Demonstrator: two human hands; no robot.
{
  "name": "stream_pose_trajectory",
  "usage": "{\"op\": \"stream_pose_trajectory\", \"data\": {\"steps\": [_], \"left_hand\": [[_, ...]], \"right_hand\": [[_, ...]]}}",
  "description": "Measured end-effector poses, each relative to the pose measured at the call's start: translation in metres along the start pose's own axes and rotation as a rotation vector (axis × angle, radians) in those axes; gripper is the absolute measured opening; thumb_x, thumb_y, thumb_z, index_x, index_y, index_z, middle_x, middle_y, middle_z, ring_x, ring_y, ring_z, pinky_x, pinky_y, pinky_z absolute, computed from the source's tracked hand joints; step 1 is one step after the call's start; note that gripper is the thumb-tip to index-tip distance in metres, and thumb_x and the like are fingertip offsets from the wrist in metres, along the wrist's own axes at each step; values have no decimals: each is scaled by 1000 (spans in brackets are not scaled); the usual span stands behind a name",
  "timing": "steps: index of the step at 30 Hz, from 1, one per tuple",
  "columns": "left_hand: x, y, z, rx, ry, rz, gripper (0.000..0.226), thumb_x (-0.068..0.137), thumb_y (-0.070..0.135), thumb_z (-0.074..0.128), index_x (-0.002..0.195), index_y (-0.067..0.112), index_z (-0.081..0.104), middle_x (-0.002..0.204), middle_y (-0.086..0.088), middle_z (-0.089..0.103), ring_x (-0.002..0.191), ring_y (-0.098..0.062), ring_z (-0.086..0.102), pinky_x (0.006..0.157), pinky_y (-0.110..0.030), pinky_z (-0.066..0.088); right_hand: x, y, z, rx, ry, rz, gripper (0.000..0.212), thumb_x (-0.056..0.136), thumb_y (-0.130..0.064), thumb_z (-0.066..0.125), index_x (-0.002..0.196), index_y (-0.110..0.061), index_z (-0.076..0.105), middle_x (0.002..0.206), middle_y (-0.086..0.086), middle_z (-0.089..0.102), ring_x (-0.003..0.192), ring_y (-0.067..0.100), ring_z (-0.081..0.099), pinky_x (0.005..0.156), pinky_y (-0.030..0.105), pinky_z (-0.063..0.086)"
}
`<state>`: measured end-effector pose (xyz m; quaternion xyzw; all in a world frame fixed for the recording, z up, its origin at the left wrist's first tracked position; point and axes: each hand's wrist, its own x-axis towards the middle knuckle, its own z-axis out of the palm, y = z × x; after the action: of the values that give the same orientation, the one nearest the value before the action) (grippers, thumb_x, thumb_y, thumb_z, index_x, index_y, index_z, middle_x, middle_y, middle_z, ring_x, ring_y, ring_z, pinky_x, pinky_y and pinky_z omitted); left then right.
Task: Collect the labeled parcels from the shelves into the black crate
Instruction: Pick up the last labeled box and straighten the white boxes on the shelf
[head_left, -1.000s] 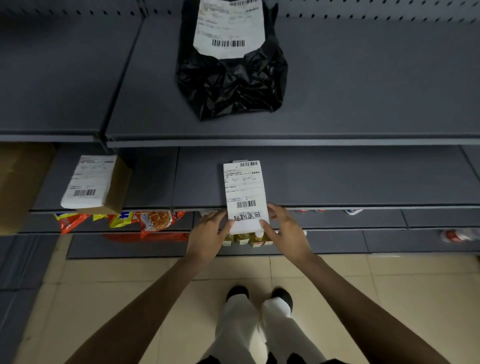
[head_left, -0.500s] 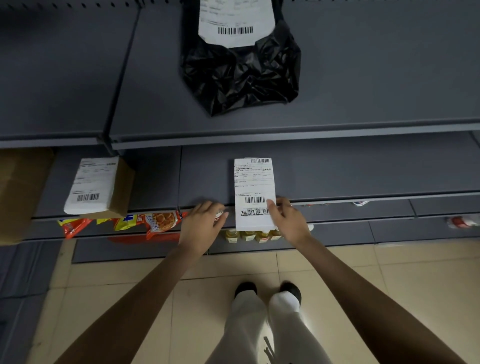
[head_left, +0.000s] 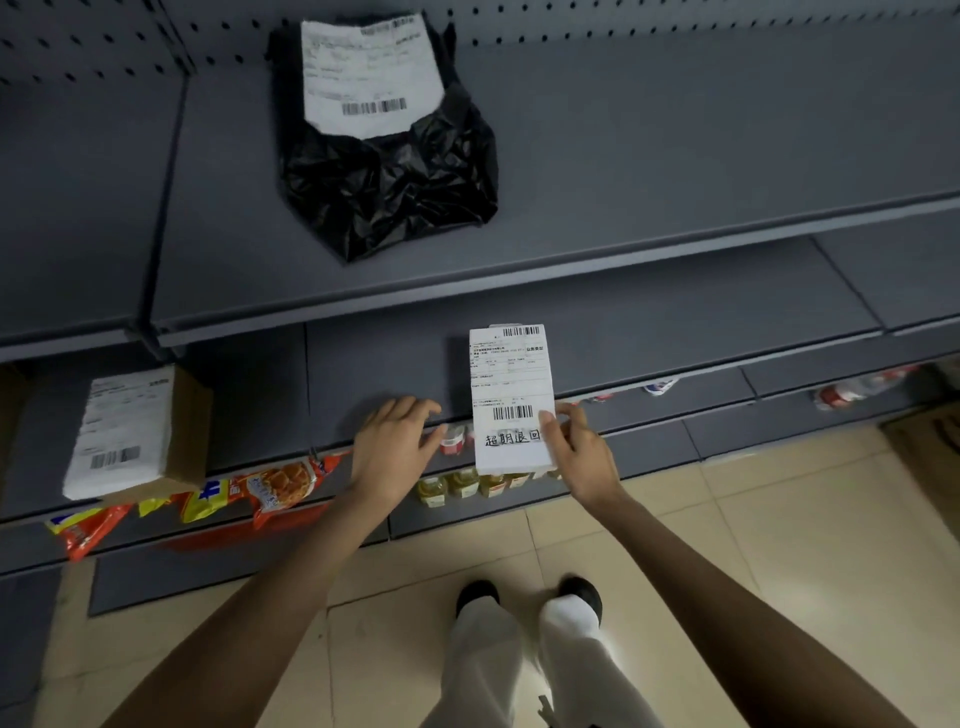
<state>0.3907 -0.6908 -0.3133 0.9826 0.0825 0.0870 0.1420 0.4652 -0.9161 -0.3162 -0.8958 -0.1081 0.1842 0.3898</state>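
Our left hand (head_left: 395, 447) has come off the white labelled parcel (head_left: 511, 400) it was sharing a second ago, and now hovers beside it with fingers spread, gripping nothing; our right hand (head_left: 576, 452) alone carries it now, thumb and fingers pinched on its lower right edge. We hold the parcel upright in front of the middle shelf (head_left: 675, 332); we judge it is clear of the shelf and ready to go. Two more labelled parcels wait: the black bag (head_left: 389, 197) on the upper shelf (head_left: 675, 156), the cardboard box (head_left: 135, 431) to the left; the black crate is out of view, so we still have to turn and find it.
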Motion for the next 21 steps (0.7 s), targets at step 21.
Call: {"op": "stream_pose_trajectory", "data": {"steps": [21], "left_hand": [[154,321,9,-119,62,603,14,78,24,67,84,16,56,81,1,61,79,-24,55,66,-33,43]], "right_hand": [[-69,101,-280,51,675,71,33,98,-48,33,115,-24,47,78,-18,59,76,5,57,63,27,35]]}}
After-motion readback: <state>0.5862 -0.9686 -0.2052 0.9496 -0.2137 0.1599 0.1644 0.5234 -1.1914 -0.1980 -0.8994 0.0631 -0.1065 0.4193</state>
